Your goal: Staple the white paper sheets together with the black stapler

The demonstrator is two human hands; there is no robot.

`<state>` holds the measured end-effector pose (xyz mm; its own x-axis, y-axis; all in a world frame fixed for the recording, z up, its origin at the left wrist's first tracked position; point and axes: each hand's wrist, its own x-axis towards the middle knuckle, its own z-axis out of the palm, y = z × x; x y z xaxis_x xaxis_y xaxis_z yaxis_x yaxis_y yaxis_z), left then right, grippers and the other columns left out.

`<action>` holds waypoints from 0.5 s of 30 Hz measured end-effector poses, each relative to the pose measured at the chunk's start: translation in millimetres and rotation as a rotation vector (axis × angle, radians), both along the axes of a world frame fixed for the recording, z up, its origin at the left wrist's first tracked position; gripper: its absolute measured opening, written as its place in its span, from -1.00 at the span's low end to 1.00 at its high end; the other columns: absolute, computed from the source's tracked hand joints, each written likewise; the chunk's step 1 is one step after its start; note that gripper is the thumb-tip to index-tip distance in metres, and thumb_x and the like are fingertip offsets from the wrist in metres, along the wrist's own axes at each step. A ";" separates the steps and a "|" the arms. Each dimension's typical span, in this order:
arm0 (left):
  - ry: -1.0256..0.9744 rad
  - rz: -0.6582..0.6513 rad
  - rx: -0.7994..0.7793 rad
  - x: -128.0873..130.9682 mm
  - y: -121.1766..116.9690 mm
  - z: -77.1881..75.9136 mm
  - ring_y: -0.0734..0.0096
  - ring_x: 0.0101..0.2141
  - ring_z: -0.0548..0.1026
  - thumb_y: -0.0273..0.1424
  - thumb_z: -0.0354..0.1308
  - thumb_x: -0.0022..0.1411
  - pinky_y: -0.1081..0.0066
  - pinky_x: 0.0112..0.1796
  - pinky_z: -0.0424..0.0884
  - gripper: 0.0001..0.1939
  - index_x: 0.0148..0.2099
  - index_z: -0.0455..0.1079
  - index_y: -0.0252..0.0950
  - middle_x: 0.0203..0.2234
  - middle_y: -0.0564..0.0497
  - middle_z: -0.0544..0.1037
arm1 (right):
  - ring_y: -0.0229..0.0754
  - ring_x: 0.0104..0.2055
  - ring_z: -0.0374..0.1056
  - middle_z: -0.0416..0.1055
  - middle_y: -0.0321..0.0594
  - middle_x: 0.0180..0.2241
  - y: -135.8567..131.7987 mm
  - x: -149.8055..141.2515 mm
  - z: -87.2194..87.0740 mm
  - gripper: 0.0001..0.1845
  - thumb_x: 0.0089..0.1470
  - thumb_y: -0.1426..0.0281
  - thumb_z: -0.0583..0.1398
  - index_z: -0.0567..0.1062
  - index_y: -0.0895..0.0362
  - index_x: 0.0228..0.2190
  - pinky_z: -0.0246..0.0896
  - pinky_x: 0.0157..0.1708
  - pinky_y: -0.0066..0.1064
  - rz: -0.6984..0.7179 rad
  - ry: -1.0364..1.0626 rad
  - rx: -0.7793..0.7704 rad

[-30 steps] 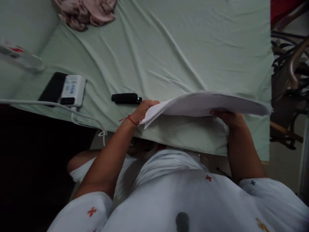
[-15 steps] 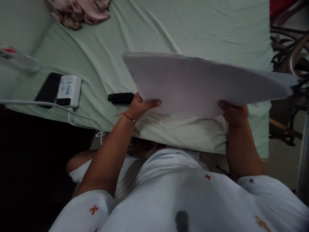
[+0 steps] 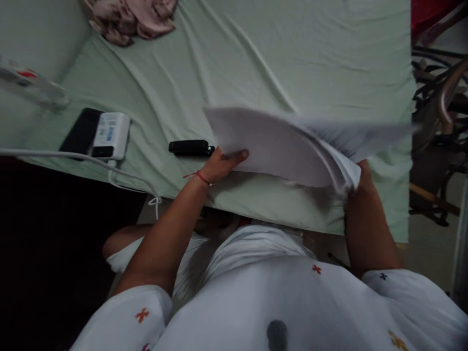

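Note:
A stack of white paper sheets [image 3: 278,146] hangs just above the pale green bedsheet [image 3: 256,58], its far edge blurred by motion. My left hand [image 3: 223,163], with a red thread at the wrist, pinches the stack's left corner, thumb on top. My right hand [image 3: 360,183] grips the right corner, where the sheets bend and fan apart; its fingers are mostly hidden under the paper. A black stapler-like object [image 3: 190,147] lies on the sheet just left of my left hand.
At the left lie a black phone [image 3: 80,131] and a white power bank [image 3: 110,136] with a white cable [image 3: 109,168] trailing off the bed edge. Crumpled pink cloth [image 3: 131,19] sits at the far left. Dark furniture [image 3: 438,122] stands to the right.
The paper stack rose and tilted up toward me half a second ago; now it has dropped lower, and the right corner bends and fans in my right hand.

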<state>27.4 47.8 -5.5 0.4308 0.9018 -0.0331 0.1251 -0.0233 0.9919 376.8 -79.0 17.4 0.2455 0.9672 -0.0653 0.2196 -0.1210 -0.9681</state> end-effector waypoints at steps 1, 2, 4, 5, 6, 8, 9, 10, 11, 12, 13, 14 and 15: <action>-0.041 0.041 -0.033 2.5 0.2 -2.3 0.16 -0.07 0.63 0.16 0.47 0.06 0.13 0.08 0.58 -0.33 -0.02 0.61 -0.27 -0.07 -0.15 0.70 | 0.12 0.03 0.58 0.66 -0.20 -0.26 2.9 0.3 -6.6 -0.50 -0.10 -0.22 0.42 0.65 -0.10 -0.34 0.58 0.04 -0.07 -0.059 0.006 0.033; -0.077 0.072 -0.072 4.8 0.3 -3.2 0.15 -0.08 0.64 0.17 0.45 0.07 0.13 0.05 0.60 -0.33 -0.01 0.60 -0.27 -0.06 -0.16 0.70 | 0.11 0.06 0.57 0.66 -0.21 -0.23 4.7 0.6 -12.7 -0.49 -0.15 -0.19 0.46 0.64 -0.11 -0.32 0.56 0.07 -0.06 -0.126 0.021 0.059; -0.126 0.115 -0.135 8.6 1.0 -1.4 0.12 -0.12 0.65 0.17 0.46 0.05 0.14 -0.03 0.63 -0.33 -0.04 0.60 -0.27 -0.10 -0.15 0.70 | 0.08 0.05 0.57 0.65 -0.23 -0.18 5.0 1.5 -22.5 -0.46 -0.24 -0.12 0.53 0.62 -0.11 -0.29 0.56 0.07 -0.07 -0.246 0.056 0.081; -0.141 0.127 -0.149 10.0 1.7 0.8 0.10 -0.11 0.66 0.17 0.48 0.01 0.15 -0.05 0.64 -0.33 -0.06 0.60 -0.26 -0.12 -0.15 0.70 | 0.06 0.04 0.56 0.65 -0.23 -0.17 4.0 2.2 -26.0 -0.44 -0.26 -0.11 0.54 0.61 -0.11 -0.27 0.57 0.06 -0.08 -0.282 0.072 0.087; -0.150 0.127 -0.147 11.1 2.7 3.5 0.09 -0.09 0.65 0.17 0.49 -0.02 0.15 -0.05 0.63 -0.33 -0.08 0.59 -0.25 -0.13 -0.14 0.69 | 0.04 0.04 0.56 0.64 -0.23 -0.17 2.5 3.1 -28.5 -0.42 -0.27 -0.10 0.54 0.61 -0.10 -0.25 0.57 0.06 -0.10 -0.299 0.081 0.095; -0.153 0.109 -0.113 11.9 5.5 9.5 0.08 -0.04 0.64 0.15 0.52 -0.07 0.14 0.00 0.62 -0.33 -0.09 0.58 -0.22 -0.13 -0.12 0.69 | 0.01 0.05 0.54 0.62 -0.22 -0.19 -1.0 6.2 -30.9 -0.39 -0.29 -0.10 0.54 0.60 -0.07 -0.24 0.55 0.07 -0.11 -0.308 0.069 0.137; -0.151 0.096 -0.084 11.3 7.2 12.4 0.09 -0.02 0.63 0.14 0.54 -0.10 0.13 0.04 0.61 -0.34 -0.10 0.57 -0.21 -0.12 -0.11 0.69 | -0.01 0.04 0.54 0.60 -0.22 -0.21 -2.6 8.6 -30.9 -0.39 -0.30 -0.08 0.54 0.59 -0.04 -0.26 0.54 0.08 -0.10 -0.318 0.048 0.161; -0.149 0.084 -0.052 10.1 9.1 15.1 0.10 0.01 0.62 0.12 0.56 -0.12 0.12 0.08 0.59 -0.34 -0.10 0.57 -0.19 -0.11 -0.10 0.68 | -0.02 0.01 0.54 0.59 -0.23 -0.23 -4.0 11.8 -30.3 -0.40 -0.31 -0.06 0.55 0.58 -0.02 -0.28 0.54 0.09 -0.09 -0.327 0.015 0.177; -0.148 0.074 -0.020 8.2 11.0 17.5 0.12 0.02 0.61 0.10 0.57 -0.15 0.11 0.11 0.57 -0.34 -0.10 0.57 -0.19 -0.11 -0.09 0.67 | -0.04 -0.02 0.54 0.57 -0.24 -0.27 -5.1 15.6 -29.2 -0.43 -0.33 -0.03 0.56 0.57 -0.01 -0.33 0.53 0.08 -0.08 -0.335 -0.027 0.188; -0.149 0.068 0.007 5.5 12.8 19.7 0.13 0.02 0.59 0.07 0.59 -0.19 0.10 0.13 0.55 -0.33 -0.10 0.57 -0.19 -0.12 -0.08 0.67 | -0.06 -0.07 0.54 0.55 -0.25 -0.30 -5.8 20.1 -27.6 -0.45 -0.35 0.00 0.57 0.55 0.00 -0.38 0.54 0.07 -0.08 -0.338 -0.073 0.194; -0.141 0.060 0.026 2.3 14.3 21.7 0.13 0.01 0.59 0.04 0.61 -0.21 0.08 0.13 0.55 -0.33 -0.11 0.57 -0.20 -0.13 -0.08 0.66 | -0.07 -0.11 0.54 0.54 -0.26 -0.33 -6.0 25.2 -25.8 -0.48 -0.38 0.04 0.58 0.53 0.00 -0.44 0.55 0.04 -0.10 -0.332 -0.114 0.193; -0.118 0.047 0.037 -1.4 15.4 23.6 0.12 0.00 0.58 0.00 0.62 -0.22 0.07 0.12 0.55 -0.35 -0.13 0.57 -0.22 -0.15 -0.07 0.65 | -0.08 -0.15 0.53 0.53 -0.28 -0.36 -5.9 30.5 -24.0 -0.49 -0.41 0.07 0.60 0.51 -0.01 -0.49 0.56 0.00 -0.13 -0.321 -0.141 0.192; -0.078 0.026 0.043 -5.1 16.1 25.2 0.09 -0.01 0.58 -0.03 0.62 -0.22 0.07 0.10 0.55 -0.38 -0.16 0.58 -0.23 -0.19 -0.07 0.65 | -0.09 -0.18 0.53 0.51 -0.30 -0.39 -5.6 35.9 -22.3 -0.49 -0.44 0.11 0.61 0.48 -0.01 -0.54 0.57 -0.06 -0.16 -0.293 -0.145 0.179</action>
<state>22.3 63.9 19.7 0.4066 0.9128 0.0386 0.0482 -0.0636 0.9968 412.7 -84.6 -4.9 0.5077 0.8476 0.1543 0.3368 -0.0304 -0.9411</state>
